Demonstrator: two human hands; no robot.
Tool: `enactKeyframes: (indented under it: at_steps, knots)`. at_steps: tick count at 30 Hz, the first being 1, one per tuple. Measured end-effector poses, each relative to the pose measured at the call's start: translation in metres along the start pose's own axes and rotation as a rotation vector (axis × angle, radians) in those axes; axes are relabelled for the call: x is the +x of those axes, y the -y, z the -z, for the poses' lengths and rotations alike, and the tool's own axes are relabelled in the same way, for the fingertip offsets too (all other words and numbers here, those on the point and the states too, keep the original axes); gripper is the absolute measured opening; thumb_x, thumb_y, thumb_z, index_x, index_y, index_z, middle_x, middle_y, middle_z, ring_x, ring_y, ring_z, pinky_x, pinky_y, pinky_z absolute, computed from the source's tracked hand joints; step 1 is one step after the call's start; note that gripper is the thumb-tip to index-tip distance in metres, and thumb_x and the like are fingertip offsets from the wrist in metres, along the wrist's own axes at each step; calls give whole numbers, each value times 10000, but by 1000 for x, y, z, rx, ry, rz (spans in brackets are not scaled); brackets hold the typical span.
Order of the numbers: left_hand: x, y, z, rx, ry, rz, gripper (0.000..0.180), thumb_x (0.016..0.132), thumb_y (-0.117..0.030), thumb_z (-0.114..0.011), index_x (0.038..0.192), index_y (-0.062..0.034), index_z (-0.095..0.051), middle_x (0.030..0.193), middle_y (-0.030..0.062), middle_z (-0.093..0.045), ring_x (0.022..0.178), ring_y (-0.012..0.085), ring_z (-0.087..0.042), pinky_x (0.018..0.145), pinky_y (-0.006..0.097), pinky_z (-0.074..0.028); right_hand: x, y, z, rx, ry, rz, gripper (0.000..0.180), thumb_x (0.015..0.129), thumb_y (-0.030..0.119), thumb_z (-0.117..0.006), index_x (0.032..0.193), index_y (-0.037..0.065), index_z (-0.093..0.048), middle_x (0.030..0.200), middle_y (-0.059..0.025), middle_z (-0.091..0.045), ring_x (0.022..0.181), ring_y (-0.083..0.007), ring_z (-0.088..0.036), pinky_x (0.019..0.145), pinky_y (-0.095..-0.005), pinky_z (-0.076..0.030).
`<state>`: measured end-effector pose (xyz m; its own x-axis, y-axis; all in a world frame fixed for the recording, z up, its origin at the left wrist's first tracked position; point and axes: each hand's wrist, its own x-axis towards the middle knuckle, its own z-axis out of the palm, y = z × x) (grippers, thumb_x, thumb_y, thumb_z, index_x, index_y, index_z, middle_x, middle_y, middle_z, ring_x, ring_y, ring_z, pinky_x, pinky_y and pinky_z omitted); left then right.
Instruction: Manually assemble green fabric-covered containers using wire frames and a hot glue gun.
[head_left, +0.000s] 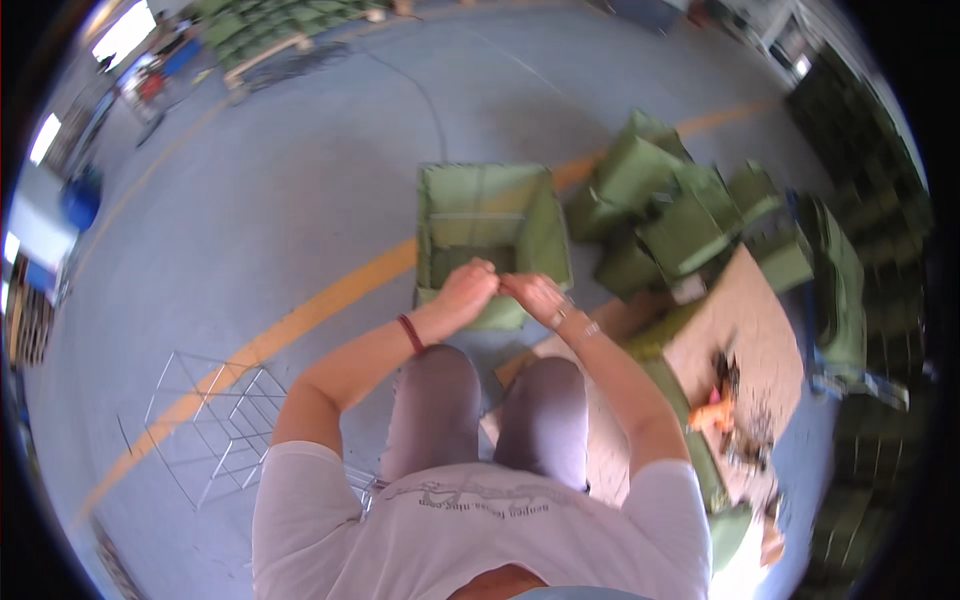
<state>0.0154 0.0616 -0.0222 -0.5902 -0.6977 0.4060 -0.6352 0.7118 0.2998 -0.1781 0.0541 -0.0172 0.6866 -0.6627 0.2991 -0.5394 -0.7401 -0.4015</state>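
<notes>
A green fabric box point(487, 205) stands open on the grey floor in front of my knees. My left hand point(466, 287) and my right hand point(533, 293) meet at its near rim, fingers curled on the green fabric edge and almost touching each other. A dark band sits on my left wrist, a bracelet on my right. The fingertips are partly hidden by the fabric. I am seated, with both knees just below the hands.
A heap of green fabric boxes point(680, 215) lies to the right, with more stacked along the right edge point(845, 290). A brown board point(735, 320) holds small tools and an orange item point(715, 412). A wire frame point(215, 420) lies at lower left. An orange line point(330, 300) crosses the floor.
</notes>
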Motion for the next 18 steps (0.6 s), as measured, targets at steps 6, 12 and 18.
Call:
enactKeyframes:
  at_steps: [6, 12, 18]
  knots:
    - [-4, -11, -2, 132, 20, -84, 68, 757, -104, -581, 770, -37, -582, 815, 94, -545, 864, 228, -540, 794, 334, -462, -16, -1, 7, -91, -34, -29, 144, 837, 173, -608, 874, 75, -509, 694, -161, -595, 664, -337, -602, 579, -434, -461]
    - [3, -9, -9, 252, 45, -163, 51, 747, -90, -553, 766, -45, -567, 786, 77, -529, 809, 197, -531, 762, 301, -454, -12, -8, 1, -111, -89, 29, 132, 845, 131, -583, 780, 52, -499, 657, -157, -568, 615, -343, -584, 539, -431, -452]
    - [8, -14, -8, 262, -20, -174, 59, 756, -102, -555, 741, -46, -560, 764, 76, -515, 793, 203, -525, 754, 301, -449, -10, -4, 18, -83, -28, -19, 132, 849, 152, -586, 830, 50, -505, 681, -153, -581, 624, -348, -584, 555, -434, -455]
